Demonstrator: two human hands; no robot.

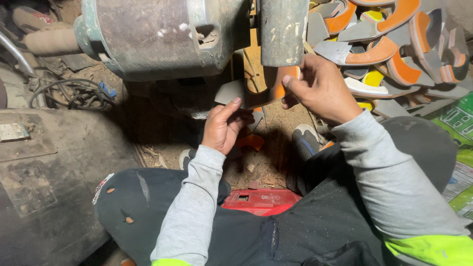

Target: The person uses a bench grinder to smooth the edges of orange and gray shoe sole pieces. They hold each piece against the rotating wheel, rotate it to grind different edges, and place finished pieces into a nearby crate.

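Both my hands hold one curved grey and orange shoe-sole piece (276, 86) up against the grey grinding wheel (282, 30) of a worn bench motor (157, 34). My right hand (322, 88) pinches its upper end just below the wheel. My left hand (222, 125) grips the lower end, where a grey flap (229, 91) sticks out to the left. I sit low with my knees apart in dark trousers, my shoes under the machine.
A heap of similar grey, orange and yellow sole pieces (394, 44) lies at the top right. A red plastic crate (261, 201) sits between my legs. Cables (74, 96) lie at the left; green printed sacks (460, 123) at the right. Dust and scraps cover the floor.
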